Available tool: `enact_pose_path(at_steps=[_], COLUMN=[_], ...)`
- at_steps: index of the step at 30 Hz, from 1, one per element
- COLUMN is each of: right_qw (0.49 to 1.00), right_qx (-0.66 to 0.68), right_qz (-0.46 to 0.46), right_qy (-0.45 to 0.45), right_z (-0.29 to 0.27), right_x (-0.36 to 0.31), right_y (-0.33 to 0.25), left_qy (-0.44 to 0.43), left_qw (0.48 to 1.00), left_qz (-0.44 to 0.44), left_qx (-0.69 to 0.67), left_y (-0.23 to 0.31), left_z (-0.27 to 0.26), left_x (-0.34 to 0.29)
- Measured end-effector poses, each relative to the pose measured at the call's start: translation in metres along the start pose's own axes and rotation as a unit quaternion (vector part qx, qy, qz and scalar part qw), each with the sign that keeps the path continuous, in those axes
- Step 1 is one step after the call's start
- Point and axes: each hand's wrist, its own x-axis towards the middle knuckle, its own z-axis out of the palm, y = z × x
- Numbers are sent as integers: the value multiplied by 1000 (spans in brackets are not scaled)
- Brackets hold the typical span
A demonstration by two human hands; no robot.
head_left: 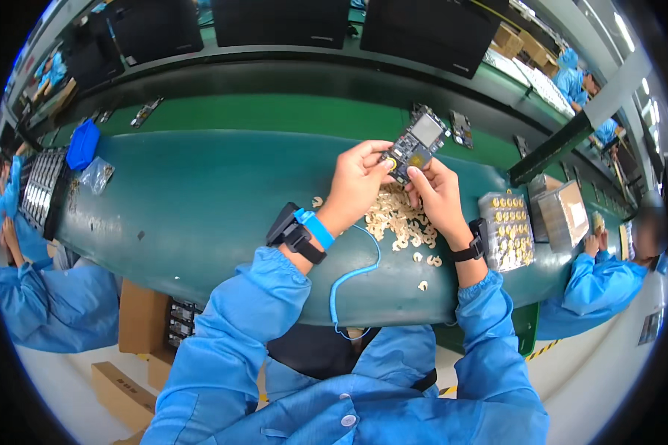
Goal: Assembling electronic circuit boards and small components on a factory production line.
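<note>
Both of my hands hold a dark circuit board point(414, 146) with a grey square on its upper part, raised above the green work surface and tilted. My left hand point(358, 182) is closed at its lower left edge, the thumb by a small round gold part point(391, 162). On the lower right edge, my right hand point(439, 194) grips the same board, thumb on its face. Whether the left fingers press on the gold part cannot be made out. Beneath the hands lies a heap of small cream curved pieces point(401, 222), with a few scattered nearer me.
Right of the heap sits a clear tray of round gold parts point(509, 248), beside a box point(562, 215). A blue coiled cord point(341, 280) runs from my left wrist area. Far left are a blue bin point(84, 144) and plastic bag point(96, 176). Other people work at both sides.
</note>
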Motion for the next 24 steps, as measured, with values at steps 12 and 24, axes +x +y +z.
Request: enact_pose_path(at_steps=[12,24], right_qw=[999,910], right_qx=[-31,-392], right_qz=[34,7], right_qy=[-6,136], right_z=[11,-29], right_x=[25,143], right_y=[-14,19], left_qy=[31,189], left_qw=[999,956], left_qz=[-5,78], left_qx=[-10,210], left_y=[0,-14], left_z=[-8,-16], left_x=[9,10])
